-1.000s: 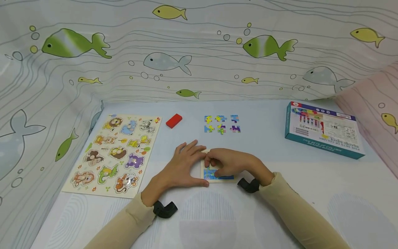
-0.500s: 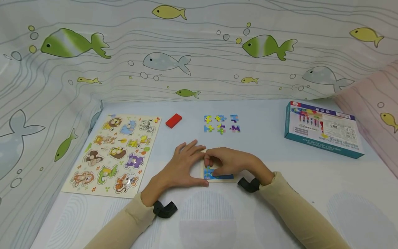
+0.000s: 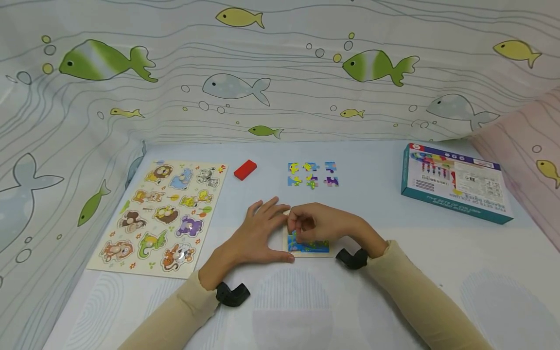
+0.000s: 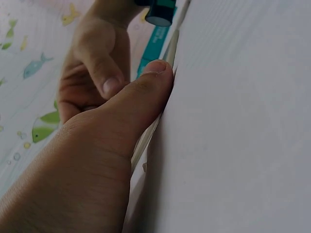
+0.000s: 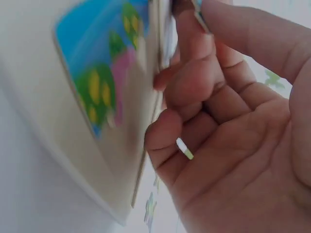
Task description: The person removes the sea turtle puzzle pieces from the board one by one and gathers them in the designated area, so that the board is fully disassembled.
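Observation:
A small wooden puzzle board (image 3: 312, 255) lies in front of the person in the head view. Blue picture pieces (image 3: 321, 247) cover its near part, while the hand hides much of the far part. The left hand (image 3: 258, 238) rests at the board's left side, fingers spread; its thumb touches the near edge, as the left wrist view also shows. Over the board is the right hand (image 3: 323, 223). Its thumb and finger pinch a thin puzzle piece (image 5: 199, 18), seen edge-on in the right wrist view; the other fingers are curled.
Several loose puzzle pieces (image 3: 311, 175) lie in two rows beyond the board. To their left is a red block (image 3: 245, 169). A large animal puzzle board (image 3: 144, 209) lies at left, and a teal-edged box (image 3: 455, 182) at back right.
The right hand has lifted slightly off the board, its thumb rising and uncovering more of the blue picture. The left hand has stayed in place.

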Action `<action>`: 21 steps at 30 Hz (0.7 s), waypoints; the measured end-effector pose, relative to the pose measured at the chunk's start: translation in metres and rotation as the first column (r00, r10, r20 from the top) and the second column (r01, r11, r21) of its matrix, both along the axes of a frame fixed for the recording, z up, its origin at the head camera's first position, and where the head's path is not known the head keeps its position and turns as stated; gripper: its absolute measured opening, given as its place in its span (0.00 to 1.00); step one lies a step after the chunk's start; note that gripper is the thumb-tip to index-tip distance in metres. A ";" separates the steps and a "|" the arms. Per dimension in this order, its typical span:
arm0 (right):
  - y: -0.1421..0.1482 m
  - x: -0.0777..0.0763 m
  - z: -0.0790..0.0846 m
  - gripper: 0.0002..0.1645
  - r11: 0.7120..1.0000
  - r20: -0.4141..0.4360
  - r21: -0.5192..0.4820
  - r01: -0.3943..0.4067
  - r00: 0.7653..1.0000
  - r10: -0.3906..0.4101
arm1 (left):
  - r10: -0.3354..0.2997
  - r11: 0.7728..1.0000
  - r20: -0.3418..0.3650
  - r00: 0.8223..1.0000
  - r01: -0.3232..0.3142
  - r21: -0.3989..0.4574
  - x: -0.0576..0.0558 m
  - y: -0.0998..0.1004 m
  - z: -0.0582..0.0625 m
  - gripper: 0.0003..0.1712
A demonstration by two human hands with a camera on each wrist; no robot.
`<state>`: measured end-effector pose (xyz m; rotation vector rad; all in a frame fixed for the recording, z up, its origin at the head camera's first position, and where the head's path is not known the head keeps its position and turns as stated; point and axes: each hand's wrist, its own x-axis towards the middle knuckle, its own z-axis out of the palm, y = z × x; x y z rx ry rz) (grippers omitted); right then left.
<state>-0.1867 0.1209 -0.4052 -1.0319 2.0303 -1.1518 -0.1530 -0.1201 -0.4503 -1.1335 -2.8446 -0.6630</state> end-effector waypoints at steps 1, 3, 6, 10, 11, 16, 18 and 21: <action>0.002 -0.002 0.001 0.08 1.000 0.010 -0.016 0.024 1.000 -0.024 | 0.001 1.000 -0.001 1.000 -0.001 -0.001 0.000 0.000 0.000 0.49; 0.006 -0.006 0.002 0.08 0.995 0.013 -0.052 0.090 0.996 -0.090 | 0.004 1.000 0.001 1.000 -0.004 -0.003 0.000 0.000 0.000 0.47; 0.013 -0.013 0.004 0.08 0.972 -0.054 -0.092 0.218 0.973 -0.223 | 0.003 1.000 0.007 1.000 -0.003 -0.008 0.000 0.000 0.001 0.45; 0.023 -0.023 0.000 0.08 0.923 -0.144 -0.102 0.372 0.912 -0.383 | -0.001 1.000 0.025 1.000 0.001 -0.006 0.000 0.000 0.000 0.45; 0.025 -0.025 -0.001 0.08 0.911 -0.163 -0.097 0.401 0.897 -0.412 | -0.001 1.000 0.027 1.000 0.002 -0.003 0.000 0.000 0.000 0.45; 0.031 -0.030 -0.010 0.08 0.870 -0.210 -0.051 0.490 0.846 -0.489 | -0.013 1.000 0.012 1.000 0.013 0.001 0.000 0.000 -0.001 0.45; 0.031 -0.030 -0.012 0.09 0.861 -0.220 -0.027 0.507 0.837 -0.500 | -0.019 1.000 0.002 1.000 0.019 -0.001 0.000 0.000 -0.001 0.44; 0.030 -0.030 -0.013 0.12 0.858 -0.256 0.019 0.513 0.832 -0.492 | -0.022 1.000 0.002 1.000 0.022 -0.001 0.000 0.000 -0.001 0.44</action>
